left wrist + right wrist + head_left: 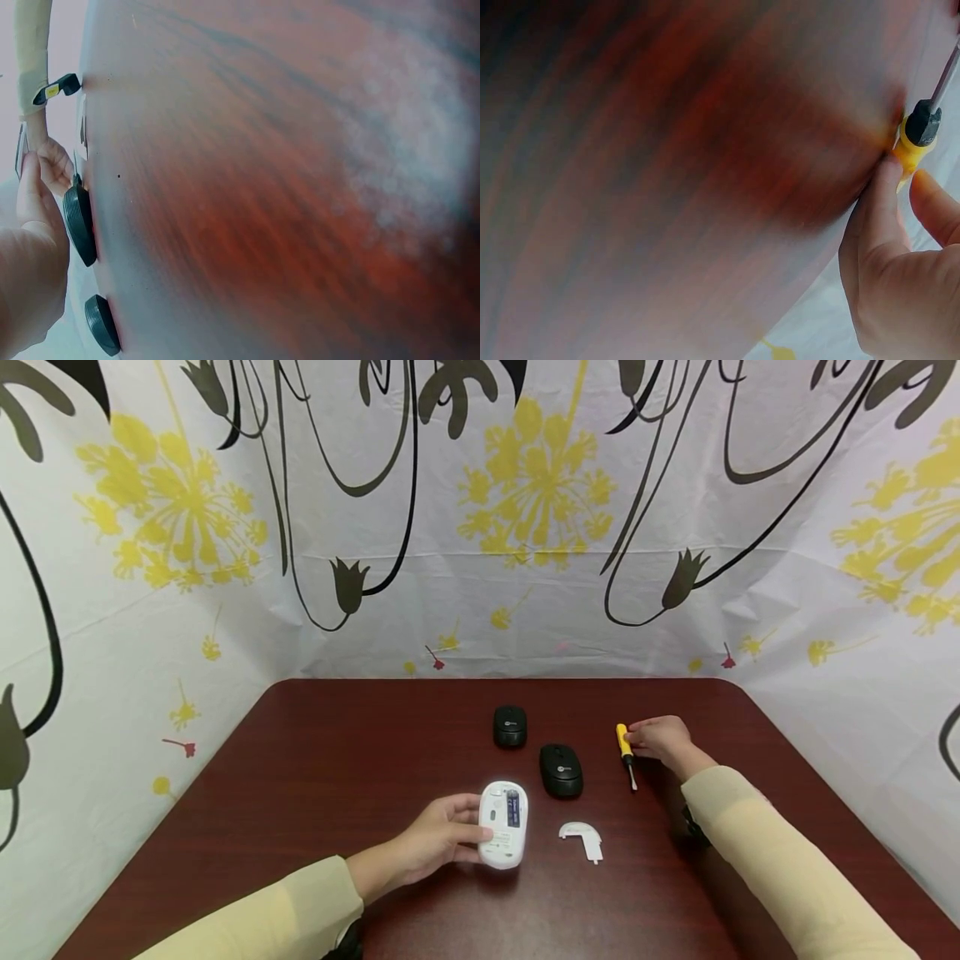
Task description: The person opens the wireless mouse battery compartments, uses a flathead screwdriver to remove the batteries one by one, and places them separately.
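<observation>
My left hand (431, 842) grips a white computer mouse (504, 847) by its left side, thumb on the underside that faces me. A dark blue battery (513, 808) shows in the uncovered compartment; in the left wrist view the mouse (21, 150) is seen edge-on. To its right lies a white battery cover (587, 838). My right hand (663, 739) is at a screwdriver (624, 740) with a yellow handle and metal shaft. In the right wrist view, fairly straight fingers (881, 202) touch the handle (911, 154), with the thumb close beside it.
Two black mice, one farther back (510, 727) and one nearer (561, 770), lie between my hands on the dark red-brown table (360, 735). Behind the table hangs a white cloth (435, 585) with yellow and grey flower prints.
</observation>
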`<state>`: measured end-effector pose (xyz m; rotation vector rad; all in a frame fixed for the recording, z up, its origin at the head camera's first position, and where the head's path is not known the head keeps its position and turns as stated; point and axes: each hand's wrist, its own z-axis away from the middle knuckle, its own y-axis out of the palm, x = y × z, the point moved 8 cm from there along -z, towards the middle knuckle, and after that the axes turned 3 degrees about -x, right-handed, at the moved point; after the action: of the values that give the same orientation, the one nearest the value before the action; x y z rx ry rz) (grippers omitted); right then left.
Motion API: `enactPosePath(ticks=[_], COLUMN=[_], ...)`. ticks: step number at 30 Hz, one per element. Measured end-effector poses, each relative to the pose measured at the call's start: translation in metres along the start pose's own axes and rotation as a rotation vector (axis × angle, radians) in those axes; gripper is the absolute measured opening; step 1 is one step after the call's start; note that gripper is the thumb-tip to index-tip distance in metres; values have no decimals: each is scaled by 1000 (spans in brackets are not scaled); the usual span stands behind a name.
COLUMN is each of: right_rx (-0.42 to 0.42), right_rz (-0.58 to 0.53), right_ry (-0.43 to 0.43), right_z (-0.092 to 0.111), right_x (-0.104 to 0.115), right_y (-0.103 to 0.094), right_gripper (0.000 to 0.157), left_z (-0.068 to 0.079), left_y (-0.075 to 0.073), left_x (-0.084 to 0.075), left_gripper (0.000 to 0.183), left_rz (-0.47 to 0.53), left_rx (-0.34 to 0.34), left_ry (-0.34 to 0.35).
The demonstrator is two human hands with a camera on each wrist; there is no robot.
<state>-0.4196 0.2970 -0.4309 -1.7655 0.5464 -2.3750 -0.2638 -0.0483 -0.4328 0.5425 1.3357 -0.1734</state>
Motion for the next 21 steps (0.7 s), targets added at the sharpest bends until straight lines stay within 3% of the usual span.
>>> enactPosePath(ticks=[12, 21], right_rx=[22, 182], right_rz=[-48, -111], right_ry=[-42, -126], right_z=[11, 35], right_x=[21, 49], right_y=[-7, 14], right_gripper=[40, 51], left_z=[0, 0], left_y=[-1, 0], left_x=[-1, -2], left_gripper=[53, 53], left_rz=[7, 7], left_rx=[-1, -1], left_ry=[1, 7])
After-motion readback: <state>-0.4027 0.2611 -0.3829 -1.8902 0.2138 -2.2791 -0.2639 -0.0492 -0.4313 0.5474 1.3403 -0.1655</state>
